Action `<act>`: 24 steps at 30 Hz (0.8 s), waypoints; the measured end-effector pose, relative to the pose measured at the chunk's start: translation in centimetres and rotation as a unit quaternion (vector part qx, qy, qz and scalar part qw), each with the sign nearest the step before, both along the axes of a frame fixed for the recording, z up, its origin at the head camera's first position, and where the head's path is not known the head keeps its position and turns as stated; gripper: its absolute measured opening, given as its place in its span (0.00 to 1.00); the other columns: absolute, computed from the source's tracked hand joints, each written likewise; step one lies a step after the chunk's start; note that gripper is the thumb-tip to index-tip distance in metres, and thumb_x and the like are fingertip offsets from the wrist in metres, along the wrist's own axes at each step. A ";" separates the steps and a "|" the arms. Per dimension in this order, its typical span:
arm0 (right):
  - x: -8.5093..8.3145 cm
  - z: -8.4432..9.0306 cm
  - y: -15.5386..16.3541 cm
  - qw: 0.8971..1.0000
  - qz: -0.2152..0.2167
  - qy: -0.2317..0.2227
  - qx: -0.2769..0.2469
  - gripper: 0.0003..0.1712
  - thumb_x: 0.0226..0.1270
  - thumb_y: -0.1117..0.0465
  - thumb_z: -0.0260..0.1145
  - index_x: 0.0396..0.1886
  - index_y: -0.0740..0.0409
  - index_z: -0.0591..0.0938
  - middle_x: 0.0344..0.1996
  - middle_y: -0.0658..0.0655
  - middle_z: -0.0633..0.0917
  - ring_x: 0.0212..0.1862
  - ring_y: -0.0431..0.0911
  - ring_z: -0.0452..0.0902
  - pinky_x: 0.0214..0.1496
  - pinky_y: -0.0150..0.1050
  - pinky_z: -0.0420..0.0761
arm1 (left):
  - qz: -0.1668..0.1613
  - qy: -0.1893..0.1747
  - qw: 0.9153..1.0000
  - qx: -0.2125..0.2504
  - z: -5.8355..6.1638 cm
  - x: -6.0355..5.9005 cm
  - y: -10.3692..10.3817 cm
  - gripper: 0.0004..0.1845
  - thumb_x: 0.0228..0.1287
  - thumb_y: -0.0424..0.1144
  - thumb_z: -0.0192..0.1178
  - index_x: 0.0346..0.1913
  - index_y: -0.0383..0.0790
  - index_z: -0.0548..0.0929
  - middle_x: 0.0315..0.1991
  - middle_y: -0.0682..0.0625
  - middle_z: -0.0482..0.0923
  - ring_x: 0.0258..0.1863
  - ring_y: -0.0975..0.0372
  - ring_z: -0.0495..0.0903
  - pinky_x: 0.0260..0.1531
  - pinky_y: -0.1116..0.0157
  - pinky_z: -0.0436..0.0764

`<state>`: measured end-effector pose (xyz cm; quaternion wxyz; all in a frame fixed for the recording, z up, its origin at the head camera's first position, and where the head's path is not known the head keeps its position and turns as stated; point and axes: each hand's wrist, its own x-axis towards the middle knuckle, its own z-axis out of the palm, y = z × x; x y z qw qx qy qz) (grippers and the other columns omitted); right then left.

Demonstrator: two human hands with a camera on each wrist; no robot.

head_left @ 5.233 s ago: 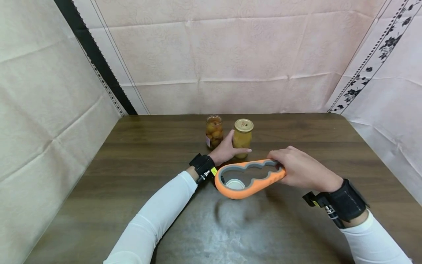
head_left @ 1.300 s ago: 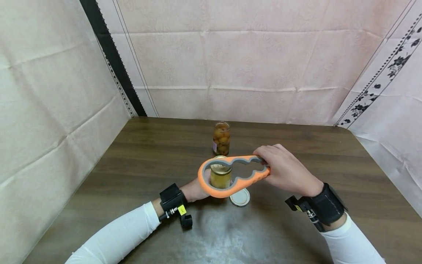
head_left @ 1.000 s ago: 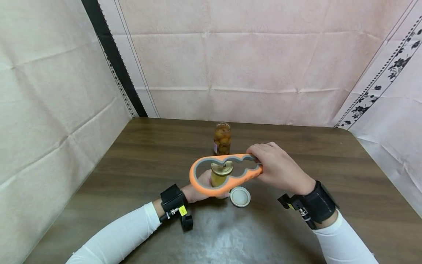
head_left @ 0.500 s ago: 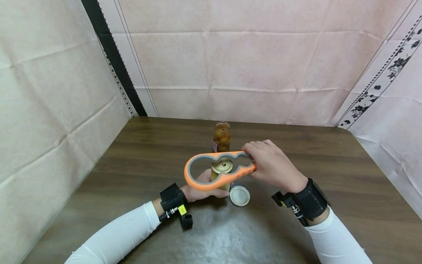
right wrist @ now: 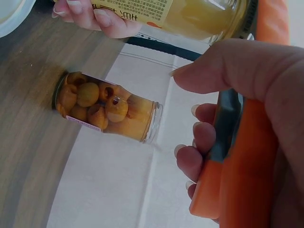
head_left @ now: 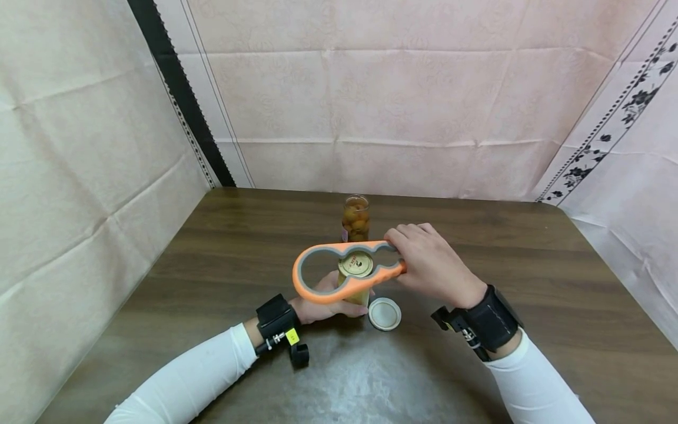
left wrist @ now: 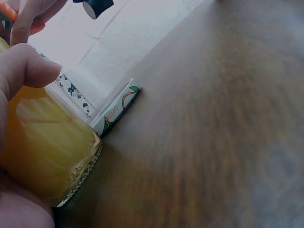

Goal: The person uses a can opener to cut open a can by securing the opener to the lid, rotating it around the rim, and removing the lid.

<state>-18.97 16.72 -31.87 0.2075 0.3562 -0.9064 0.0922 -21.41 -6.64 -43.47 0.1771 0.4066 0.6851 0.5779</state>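
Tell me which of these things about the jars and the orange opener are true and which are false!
1. The left hand holds the yellow jar. True.
2. The right hand is empty. False: its fingers grip the narrow end of the orange opener.
3. The yellow jar has a gold lid on it. True.
4. The fruit jar at the back also has a lid on. False: its top is open.
5. A white lid lies on the table beside the yellow jar. True.
6. The fruit jar is closer to the person than the yellow jar. False: it stands farther back.
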 end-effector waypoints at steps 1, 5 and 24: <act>0.0 0.0 0.0 1.000 -0.001 -0.002 0.000 0.22 0.47 0.63 0.79 0.43 0.56 0.81 0.34 0.51 0.81 0.40 0.48 0.77 0.52 0.47 0.75 | 0.001 -0.007 1.000 -0.003 0.0 0.0 0.0 0.50 0.62 0.30 0.68 0.79 0.66 0.54 0.72 0.54 0.65 0.57 0.58 0.73 0.61 0.67 0.72; -0.1 -0.1 -0.1 1.000 -0.006 -0.013 0.002 0.23 0.47 0.63 0.80 0.44 0.57 0.81 0.35 0.52 0.82 0.41 0.48 0.78 0.52 0.47 0.76 | -0.001 -0.023 1.000 -0.018 0.0 0.0 -0.1 0.44 0.63 0.33 0.68 0.77 0.64 0.59 0.62 0.42 0.74 0.56 0.55 0.75 0.62 0.66 0.72; 0.1 0.4 -0.6 0.999 -0.019 -0.010 0.039 0.37 0.47 0.61 0.78 0.62 0.56 0.82 0.34 0.53 0.82 0.41 0.50 0.78 0.54 0.49 0.76 | 0.018 -0.074 0.997 -0.021 -0.3 0.0 -0.1 0.38 0.64 0.30 0.68 0.74 0.54 0.67 0.63 0.38 0.74 0.60 0.55 0.75 0.66 0.62 0.71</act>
